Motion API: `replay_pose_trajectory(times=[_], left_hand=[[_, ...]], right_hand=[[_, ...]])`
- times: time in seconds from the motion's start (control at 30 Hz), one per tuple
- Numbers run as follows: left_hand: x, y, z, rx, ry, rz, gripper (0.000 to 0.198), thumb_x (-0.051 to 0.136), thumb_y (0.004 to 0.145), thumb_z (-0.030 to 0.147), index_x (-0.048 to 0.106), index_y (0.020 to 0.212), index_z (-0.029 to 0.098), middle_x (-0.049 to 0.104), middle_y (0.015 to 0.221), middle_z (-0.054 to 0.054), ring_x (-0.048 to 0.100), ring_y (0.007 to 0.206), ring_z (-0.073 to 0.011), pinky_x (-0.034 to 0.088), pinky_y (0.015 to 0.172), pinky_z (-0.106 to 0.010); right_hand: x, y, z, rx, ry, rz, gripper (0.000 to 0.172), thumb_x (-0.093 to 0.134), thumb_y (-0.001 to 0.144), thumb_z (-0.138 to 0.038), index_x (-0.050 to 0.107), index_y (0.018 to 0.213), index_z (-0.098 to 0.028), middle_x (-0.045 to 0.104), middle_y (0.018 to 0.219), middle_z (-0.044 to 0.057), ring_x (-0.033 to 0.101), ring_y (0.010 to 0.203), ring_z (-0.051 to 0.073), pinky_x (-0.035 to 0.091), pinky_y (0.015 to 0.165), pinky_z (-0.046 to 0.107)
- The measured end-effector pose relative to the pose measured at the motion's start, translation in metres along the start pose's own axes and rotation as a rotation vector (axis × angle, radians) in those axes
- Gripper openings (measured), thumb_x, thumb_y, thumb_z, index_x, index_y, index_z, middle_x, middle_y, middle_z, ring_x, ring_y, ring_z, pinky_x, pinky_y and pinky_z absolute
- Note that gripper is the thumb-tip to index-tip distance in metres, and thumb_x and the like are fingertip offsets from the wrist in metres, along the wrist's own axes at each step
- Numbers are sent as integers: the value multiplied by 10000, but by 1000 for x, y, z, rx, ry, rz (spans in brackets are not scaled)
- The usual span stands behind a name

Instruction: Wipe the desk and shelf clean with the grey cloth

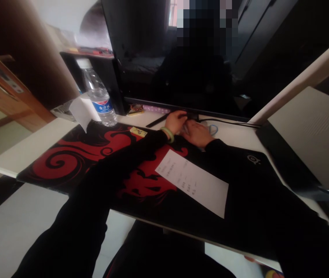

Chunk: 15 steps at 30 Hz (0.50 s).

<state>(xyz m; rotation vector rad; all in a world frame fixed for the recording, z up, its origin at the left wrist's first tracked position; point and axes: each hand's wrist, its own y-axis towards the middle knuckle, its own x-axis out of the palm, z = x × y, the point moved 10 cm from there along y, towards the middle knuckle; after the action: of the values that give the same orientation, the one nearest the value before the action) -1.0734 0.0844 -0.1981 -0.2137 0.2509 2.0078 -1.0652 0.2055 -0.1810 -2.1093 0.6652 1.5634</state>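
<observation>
At the back of the desk point(232, 135), just in front of the dark screen point(141, 50), both hands come together close to the far edge of the red and black mat point(57, 166). The left hand point(176, 122), with a pale green bracelet point(169, 134) at the wrist, is half curled, its fingers bent towards the right. The right hand point(197, 133) lies low, palm down, fingers loosely bent and meeting the left. What lies between or beneath them is blurred and covered, so I cannot tell whether either one grips anything. Black cables point(228, 121) run along the desk from beside the right hand, and a blue loop point(213, 129) lies just beyond its knuckles.

To work well in this narrow strip, I would keep the movements small and let one hand steady while the other does the fine work. The fingers should stay clear of the cables, since a snag could tug them, and off the screen's lower edge. Lifting the forearms slightly would keep the sleeves from dragging the written sheet point(193, 183) or the small yellow box point(138, 132). The water bottle point(103, 104) stands well apart to the left, capped and upright.
</observation>
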Motion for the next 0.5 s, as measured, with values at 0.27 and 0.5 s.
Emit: replay_pose_trajectory(times=[0.27, 0.5], left_hand=[[-17, -5, 36, 109, 220, 8, 150, 711, 951, 61, 779, 1013, 179, 825, 1054, -42, 777, 1034, -190, 587, 1015, -322], [2, -25, 79, 257, 550, -117, 32, 812, 971, 220, 784, 971, 205, 815, 1045, -54, 745, 1000, -225, 546, 928, -336]], right_hand=[[-2, 16, -46, 30, 59, -21, 525, 424, 1107, -253, 599, 1541, -15, 639, 1575, 257, 636, 1423, 358, 508, 1151, 419], [0, -10, -60, -83, 48, -54, 429, 579, 1108, -358, 715, 1435, -116, 696, 1502, 215, 658, 1383, 359, 543, 1150, 478]])
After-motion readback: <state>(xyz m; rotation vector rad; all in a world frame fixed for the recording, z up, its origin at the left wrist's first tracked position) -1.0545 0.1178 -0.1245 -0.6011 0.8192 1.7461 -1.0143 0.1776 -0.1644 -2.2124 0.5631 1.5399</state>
